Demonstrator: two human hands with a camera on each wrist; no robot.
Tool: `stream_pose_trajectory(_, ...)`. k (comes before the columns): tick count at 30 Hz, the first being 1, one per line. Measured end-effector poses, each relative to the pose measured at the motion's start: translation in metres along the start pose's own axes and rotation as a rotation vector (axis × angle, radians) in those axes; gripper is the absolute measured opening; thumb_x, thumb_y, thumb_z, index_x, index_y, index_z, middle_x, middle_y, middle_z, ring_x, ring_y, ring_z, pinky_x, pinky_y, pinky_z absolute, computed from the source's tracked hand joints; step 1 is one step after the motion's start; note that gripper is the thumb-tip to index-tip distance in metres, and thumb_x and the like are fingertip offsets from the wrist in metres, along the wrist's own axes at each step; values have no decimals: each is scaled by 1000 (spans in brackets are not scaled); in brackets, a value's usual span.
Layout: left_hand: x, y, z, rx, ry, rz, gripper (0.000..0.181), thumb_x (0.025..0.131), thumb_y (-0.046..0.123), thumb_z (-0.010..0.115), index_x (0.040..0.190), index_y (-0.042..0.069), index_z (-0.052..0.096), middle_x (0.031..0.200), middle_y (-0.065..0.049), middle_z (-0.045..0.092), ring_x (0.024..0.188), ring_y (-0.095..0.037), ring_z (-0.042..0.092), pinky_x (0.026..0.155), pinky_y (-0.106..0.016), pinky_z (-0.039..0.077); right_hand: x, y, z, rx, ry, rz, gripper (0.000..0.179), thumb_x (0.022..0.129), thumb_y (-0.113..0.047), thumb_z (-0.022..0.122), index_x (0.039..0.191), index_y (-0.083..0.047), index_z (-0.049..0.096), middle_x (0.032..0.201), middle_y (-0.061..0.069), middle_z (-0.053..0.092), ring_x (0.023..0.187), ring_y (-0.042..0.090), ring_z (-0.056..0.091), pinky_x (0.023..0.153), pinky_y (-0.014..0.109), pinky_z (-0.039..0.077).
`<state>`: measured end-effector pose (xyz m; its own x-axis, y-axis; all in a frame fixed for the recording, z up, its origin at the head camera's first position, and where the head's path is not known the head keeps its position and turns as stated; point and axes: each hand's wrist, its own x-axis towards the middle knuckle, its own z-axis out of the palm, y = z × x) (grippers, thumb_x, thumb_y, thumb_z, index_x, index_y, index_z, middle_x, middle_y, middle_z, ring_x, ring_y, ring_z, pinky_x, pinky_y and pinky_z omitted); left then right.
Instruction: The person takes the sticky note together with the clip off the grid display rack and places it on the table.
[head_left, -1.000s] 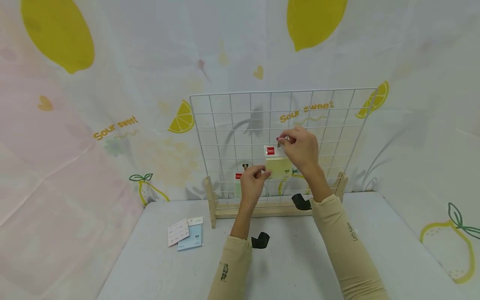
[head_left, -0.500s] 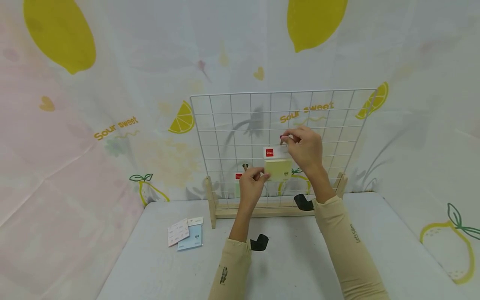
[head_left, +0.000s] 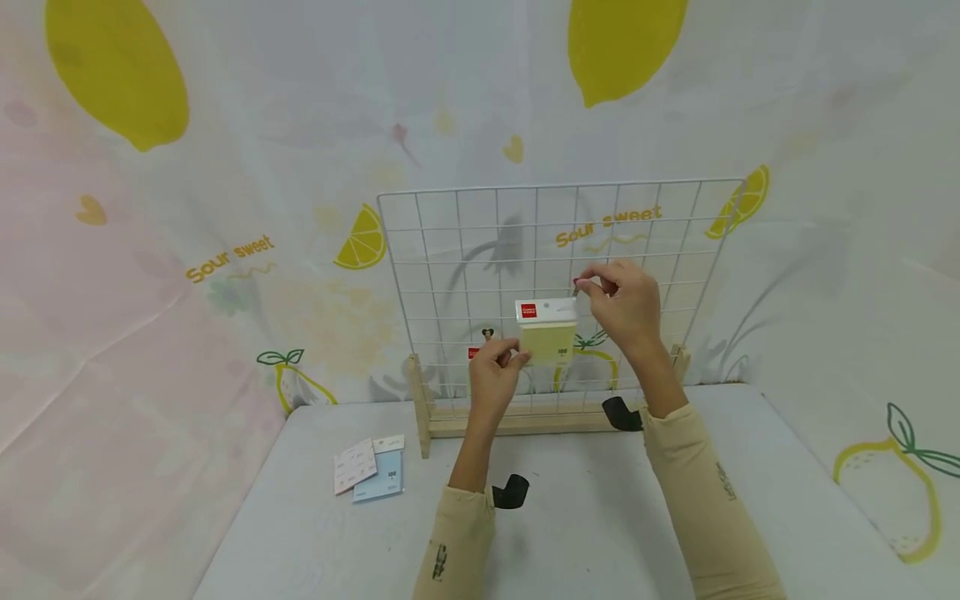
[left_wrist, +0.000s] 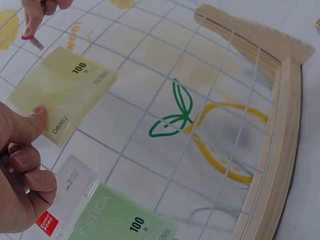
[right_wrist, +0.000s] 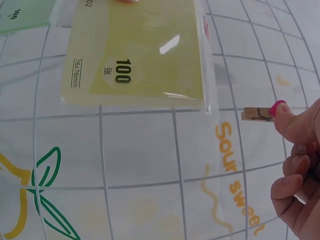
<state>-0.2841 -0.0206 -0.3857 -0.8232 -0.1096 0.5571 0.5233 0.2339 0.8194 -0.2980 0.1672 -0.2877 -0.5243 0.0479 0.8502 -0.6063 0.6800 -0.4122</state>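
My left hand [head_left: 495, 379] pinches a yellow sticky-note pack [head_left: 546, 343] at its lower left corner, thumb on the front. The pack, in a clear sleeve with a white header and red label, is upright before the white wire grid [head_left: 562, 186]. Between thumb and fingers of my right hand [head_left: 626, 307] is a small wooden clothespin [right_wrist: 257, 114] with a pink end. It sits apart from the pack, just off the header's upper right. A green sticky-note pack [left_wrist: 117, 215] hangs on the grid, partly hidden behind my left hand in the head view.
The grid stands in a wooden base [head_left: 525, 425] near the back of the white table [head_left: 570, 533]. On the table's left lie a blue sticky-note pack [head_left: 381, 479] and a pale patterned pack [head_left: 355, 468] overlapping it. A lemon-print cloth [head_left: 300, 108] hangs behind.
My right hand has drawn the clothespin rightward, away from the yellow pack's header. My left hand and the pack have shifted slightly left and down.
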Motion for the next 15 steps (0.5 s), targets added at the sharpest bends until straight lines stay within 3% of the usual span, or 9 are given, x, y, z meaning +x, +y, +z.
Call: stream_pose_trajectory(15, -4, -4, -10, -6, 35, 11, 12, 79, -2, 79, 89, -3, 74, 67, 0, 35, 62, -13, 33, 66, -24, 34, -14, 3, -14, 82, -179, 83, 11, 90, -8, 73, 96, 0, 68, 78, 9, 50, 73, 21, 48, 66, 29, 37)
